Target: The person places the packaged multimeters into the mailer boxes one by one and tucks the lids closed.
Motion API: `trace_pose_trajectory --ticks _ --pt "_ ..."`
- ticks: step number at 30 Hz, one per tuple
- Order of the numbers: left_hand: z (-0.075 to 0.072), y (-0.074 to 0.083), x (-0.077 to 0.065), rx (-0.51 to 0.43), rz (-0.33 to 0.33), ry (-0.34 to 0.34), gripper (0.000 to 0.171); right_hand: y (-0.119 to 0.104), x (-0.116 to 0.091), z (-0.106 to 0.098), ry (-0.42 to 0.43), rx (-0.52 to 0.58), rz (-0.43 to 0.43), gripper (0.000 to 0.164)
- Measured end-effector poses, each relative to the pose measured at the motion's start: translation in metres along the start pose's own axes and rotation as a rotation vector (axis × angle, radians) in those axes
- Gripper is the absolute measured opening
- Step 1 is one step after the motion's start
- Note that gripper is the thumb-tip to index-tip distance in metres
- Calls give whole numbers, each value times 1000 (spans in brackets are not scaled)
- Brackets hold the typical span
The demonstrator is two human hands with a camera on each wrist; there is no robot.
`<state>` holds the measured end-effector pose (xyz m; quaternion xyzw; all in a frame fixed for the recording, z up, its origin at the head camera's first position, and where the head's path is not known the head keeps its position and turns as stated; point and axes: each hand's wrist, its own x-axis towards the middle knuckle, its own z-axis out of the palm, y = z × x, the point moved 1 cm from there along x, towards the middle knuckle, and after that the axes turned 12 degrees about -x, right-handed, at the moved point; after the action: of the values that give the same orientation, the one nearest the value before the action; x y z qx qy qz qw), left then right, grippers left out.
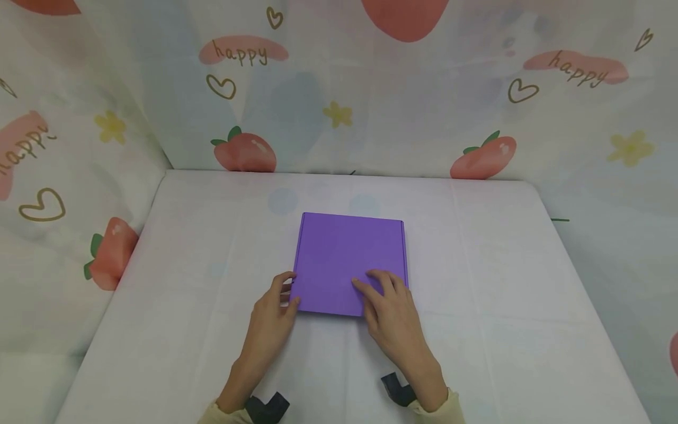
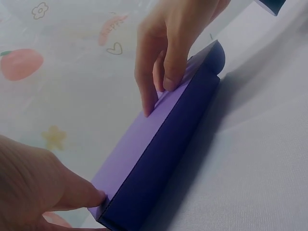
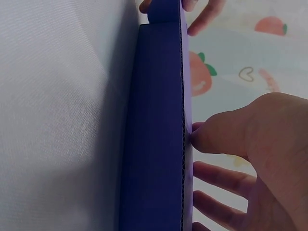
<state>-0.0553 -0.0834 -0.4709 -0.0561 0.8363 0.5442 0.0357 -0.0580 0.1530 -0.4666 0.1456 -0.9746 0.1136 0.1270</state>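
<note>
Pale-yellow fabric cuffs (image 1: pixel 444 410) lead to a left hand (image 1: pixel 269 324) gripping the near-left corner of a flat purple cardboard box (image 1: pixel 344 259) on a white-covered table (image 1: pixel 503 265) and a right hand (image 1: pixel 394 318), fingers spread, touching its lid (image 1: pixel 331 235), apparently down but, one rounded purple tab (image 2: pixel 219 60) protruding, seemingly unfastened.

Box (image 1: pixel 344 253) on table (image 1: pixel 503 247) — backdrop (image 1: pixel 392 88) behind

Head view looks forward-down from above the grip; wrist views, close beside it, share the box (image 2: pixel 166 154).
</note>
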Motion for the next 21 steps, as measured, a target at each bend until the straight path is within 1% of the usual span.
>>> trace_pose_trajectory --ticks 6,10,21 --pt "-1 1 -2 4 0 11 51 -1 0 -2 -9 -1 8 37" --pt "-3 1 -3 7 15 18 51 -1 0 -2 -7 -4 7 38" --pt "-2 0 -4 -24 21 11 52 -2 -1 -2 -22 0 21 39"
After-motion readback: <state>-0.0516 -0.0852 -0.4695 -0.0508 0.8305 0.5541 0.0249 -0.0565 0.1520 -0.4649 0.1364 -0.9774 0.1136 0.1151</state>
